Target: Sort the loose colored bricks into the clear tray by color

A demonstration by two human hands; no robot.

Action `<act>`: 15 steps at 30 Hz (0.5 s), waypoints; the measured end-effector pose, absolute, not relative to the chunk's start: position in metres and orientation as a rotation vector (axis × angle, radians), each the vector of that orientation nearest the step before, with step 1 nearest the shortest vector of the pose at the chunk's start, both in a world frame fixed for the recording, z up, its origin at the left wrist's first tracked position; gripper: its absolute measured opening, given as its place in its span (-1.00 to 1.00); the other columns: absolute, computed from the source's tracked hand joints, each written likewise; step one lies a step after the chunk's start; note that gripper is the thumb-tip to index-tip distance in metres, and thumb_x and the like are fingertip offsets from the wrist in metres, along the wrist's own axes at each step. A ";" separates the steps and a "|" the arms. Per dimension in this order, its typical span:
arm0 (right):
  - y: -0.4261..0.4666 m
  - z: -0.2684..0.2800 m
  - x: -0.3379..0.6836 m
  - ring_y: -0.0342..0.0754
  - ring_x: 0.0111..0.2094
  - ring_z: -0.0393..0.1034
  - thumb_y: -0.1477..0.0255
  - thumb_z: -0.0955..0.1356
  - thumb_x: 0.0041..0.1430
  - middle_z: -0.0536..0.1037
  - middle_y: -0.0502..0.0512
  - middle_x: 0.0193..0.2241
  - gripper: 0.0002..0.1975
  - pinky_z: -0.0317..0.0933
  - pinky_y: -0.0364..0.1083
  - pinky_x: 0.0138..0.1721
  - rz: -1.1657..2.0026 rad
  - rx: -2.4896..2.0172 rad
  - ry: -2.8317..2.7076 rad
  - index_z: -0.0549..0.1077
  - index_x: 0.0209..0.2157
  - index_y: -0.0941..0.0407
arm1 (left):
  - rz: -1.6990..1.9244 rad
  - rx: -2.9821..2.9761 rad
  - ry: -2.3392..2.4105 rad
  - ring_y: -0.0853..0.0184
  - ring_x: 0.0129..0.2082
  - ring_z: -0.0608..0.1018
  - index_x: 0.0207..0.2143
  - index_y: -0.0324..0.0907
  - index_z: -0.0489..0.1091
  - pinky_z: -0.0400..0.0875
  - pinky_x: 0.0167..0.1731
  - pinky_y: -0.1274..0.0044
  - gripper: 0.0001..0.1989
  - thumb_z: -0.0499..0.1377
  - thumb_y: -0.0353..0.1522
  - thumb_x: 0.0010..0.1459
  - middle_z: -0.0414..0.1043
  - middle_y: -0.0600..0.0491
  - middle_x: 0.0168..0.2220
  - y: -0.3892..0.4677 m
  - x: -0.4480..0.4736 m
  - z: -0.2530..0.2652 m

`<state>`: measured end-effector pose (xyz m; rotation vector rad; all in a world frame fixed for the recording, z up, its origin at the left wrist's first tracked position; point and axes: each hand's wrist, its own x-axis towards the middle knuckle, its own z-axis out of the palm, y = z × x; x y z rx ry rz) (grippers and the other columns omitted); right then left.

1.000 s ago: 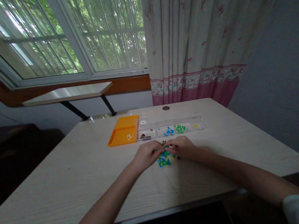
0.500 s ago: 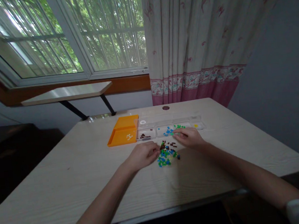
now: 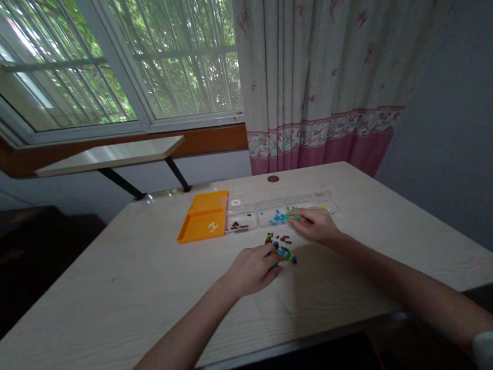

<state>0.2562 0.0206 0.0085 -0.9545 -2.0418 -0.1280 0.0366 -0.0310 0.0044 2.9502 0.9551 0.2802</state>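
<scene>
A pile of small blue, green, brown and pale plastic bricks (image 3: 286,253) lies on the table. My left hand (image 3: 254,269) is over its near left side, thumb and fingers apart among the bricks and covering part of them. Above the clear compartment tray (image 3: 254,226), my right hand (image 3: 315,225) is pinched, with a small green brick (image 3: 293,217) at its fingertips. Blue bricks (image 3: 278,217) sit in the compartment just left of those fingers. Other green bricks (image 3: 292,208) show behind them, partly hidden. Brown bricks (image 3: 235,225) lie in the compartment farther left.
An orange case (image 3: 202,203) with several white pieces (image 3: 213,226) adjoins the tray's left end. A yellow piece (image 3: 322,207) sits in the right compartment. A raised shelf (image 3: 114,153) stands at the back left, by the window; a curtain (image 3: 307,87) hangs behind the table (image 3: 154,308).
My left hand has moved right and nearer to me, over the pile, and its fingers have spread. The right hand has shifted slightly right above the tray, still pinched.
</scene>
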 end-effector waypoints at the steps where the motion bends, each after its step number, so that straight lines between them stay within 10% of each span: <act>1: 0.020 0.009 0.256 -0.25 -0.67 0.23 0.31 0.27 0.11 0.37 -0.06 -0.72 -0.75 0.09 -0.26 -0.56 -0.127 -0.958 -2.047 0.52 -0.35 0.13 | 0.271 2.961 0.962 0.33 -0.27 0.45 -0.14 -0.12 0.32 0.37 -0.35 0.55 -0.76 -0.05 -0.32 0.19 0.34 0.03 -0.27 -0.030 0.036 0.004; 15: 0.020 0.010 0.257 -0.24 -0.68 0.19 0.31 0.27 0.10 0.35 -0.06 -0.74 -0.76 0.09 -0.24 -0.54 -0.171 -0.962 -1.995 0.53 -0.36 0.12 | 0.317 2.997 0.920 0.35 -0.29 0.44 -0.08 -0.10 0.29 0.40 -0.38 0.56 -0.73 -0.06 -0.31 0.20 0.31 0.02 -0.24 -0.032 0.040 0.001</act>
